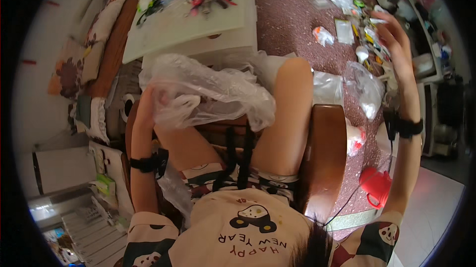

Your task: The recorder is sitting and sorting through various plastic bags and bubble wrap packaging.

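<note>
A large, crumpled clear plastic bag point(218, 91) spreads above my lap and between my knees. My left hand point(161, 99) is closed on its left side, and the film partly covers the fingers. My right hand point(394, 39) reaches far out to the right, over a row of small items on the floor. Its fingers are apart and slightly curved. A small white piece point(378, 20) shows by the fingertips; whether they touch it is unclear. Below that hand lie a white spoon-like thing point(362, 53) and another clear plastic bag point(367, 91).
A pale table point(198, 36) ahead holds a heap of small colourful things point(201, 1). On the reddish floor point(282, 14) lie an orange-and-white packet point(323, 36) and a flat clear packet point(344, 31). A wooden armrest point(325, 158) and a red mug-shaped container point(375, 186) are at the right.
</note>
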